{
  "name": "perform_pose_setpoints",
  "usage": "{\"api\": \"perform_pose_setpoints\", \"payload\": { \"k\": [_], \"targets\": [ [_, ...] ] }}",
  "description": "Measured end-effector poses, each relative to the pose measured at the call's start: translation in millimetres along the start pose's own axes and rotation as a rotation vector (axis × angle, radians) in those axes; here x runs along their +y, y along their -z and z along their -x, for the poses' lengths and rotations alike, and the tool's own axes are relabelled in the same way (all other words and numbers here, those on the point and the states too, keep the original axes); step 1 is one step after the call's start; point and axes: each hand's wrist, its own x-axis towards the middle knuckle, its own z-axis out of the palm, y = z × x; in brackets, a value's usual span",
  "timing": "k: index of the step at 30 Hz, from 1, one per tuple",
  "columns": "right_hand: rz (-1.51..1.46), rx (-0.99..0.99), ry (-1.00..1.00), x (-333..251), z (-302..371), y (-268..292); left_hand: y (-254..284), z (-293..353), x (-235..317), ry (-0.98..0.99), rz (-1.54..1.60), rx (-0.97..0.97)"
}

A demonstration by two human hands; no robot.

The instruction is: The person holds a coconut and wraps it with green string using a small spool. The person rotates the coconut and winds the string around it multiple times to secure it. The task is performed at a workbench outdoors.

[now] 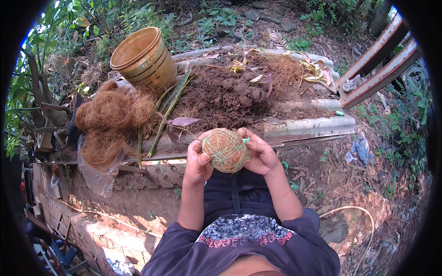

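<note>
Between my hands is a round ball of brown coconut fibre point(224, 151), wound criss-cross with green thread. My left hand point(198, 158) grips its left side, thumb on the near face. On the opposite side my right hand point(261, 154) holds it with bent fingers. A small green thing point(246, 138), perhaps a thread spool, shows among the right fingers. A thin stem with purple leaves point(183, 122) reaches left from the ball, above my left hand. The ball's underside is hidden.
Beyond the ball, dark soil point(230, 94) is heaped on a corrugated sheet point(304, 128). Left are loose coconut fibre point(110, 115), a tilted yellow-brown bucket point(161, 64) and long green stalks point(169, 108). Rusty metal beams point(380, 76) stand at right; a hose point(363, 211) curves over the ground.
</note>
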Motion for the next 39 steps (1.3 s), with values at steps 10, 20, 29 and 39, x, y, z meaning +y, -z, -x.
{"api": "perform_pose_setpoints", "payload": {
  "k": [10, 20, 29, 39],
  "targets": [
    [0.245, 0.063, 0.141, -16, 15, -45, 3, 2, 11, -0.031, -0.314, 0.053],
    [0.428, 0.271, 0.295, 10, 12, -49, -19, -7, -14, -0.197, -0.279, 0.057],
    [0.463, 0.234, 0.356, 3, 8, -47, -22, -5, 1, -0.016, -0.483, 0.001],
    [0.618, 0.301, 0.435, 2, 4, -45, -26, -8, -3, 0.054, -0.283, 0.036]
  ]
}}
